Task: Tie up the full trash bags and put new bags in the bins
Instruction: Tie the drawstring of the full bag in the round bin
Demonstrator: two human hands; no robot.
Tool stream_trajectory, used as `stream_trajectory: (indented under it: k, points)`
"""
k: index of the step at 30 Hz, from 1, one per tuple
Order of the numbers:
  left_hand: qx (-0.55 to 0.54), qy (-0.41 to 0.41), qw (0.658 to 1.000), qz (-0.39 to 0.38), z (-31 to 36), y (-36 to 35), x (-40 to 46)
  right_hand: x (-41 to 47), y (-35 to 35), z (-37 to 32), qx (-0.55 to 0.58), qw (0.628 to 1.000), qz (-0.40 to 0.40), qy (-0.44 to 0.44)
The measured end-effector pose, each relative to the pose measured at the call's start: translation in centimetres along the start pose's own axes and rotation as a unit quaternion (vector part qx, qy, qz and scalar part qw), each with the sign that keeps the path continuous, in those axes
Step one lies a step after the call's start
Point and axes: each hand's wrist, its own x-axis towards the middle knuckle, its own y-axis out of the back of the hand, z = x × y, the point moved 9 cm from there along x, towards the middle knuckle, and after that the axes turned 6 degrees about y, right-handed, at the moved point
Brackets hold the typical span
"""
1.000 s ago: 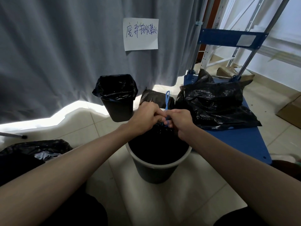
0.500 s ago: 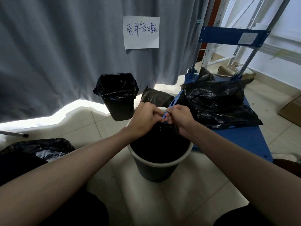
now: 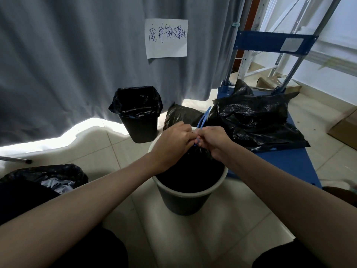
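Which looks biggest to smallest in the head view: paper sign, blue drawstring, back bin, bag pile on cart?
1. bag pile on the blue cart
2. back bin
3. paper sign, close to the bin in apparent area; it hangs farther back, so unsure
4. blue drawstring, in both hands' grip: left hand, right hand

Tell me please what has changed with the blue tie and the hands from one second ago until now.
The loose end of the blue tie swung from pointing straight up to leaning right, toward the bags on the cart. The left hand and right hand stayed together, pinching the tie at the gathered neck of the black bag in the gray bin. The other bins did not move.
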Motion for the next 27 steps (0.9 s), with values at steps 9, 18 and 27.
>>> stream_trajectory:
  k: [9,18,27]
  points:
    - [-0.179,0.130,0.972,-0.075,-3.7,-0.9,1.1,-0.1,-0.1,-1.0,-0.012,0.997,-0.011,0.071]
    - [-0.415,0.373,0.795,-0.238,-8.0,-4.6,-1.4,-2.1,-1.9,-4.0,-0.164,0.956,-0.094,0.224]
    - [-0.416,0.426,0.738,-0.317,-8.4,-5.8,-2.5,-4.6,-2.2,-4.6,-0.313,0.871,-0.070,0.372]
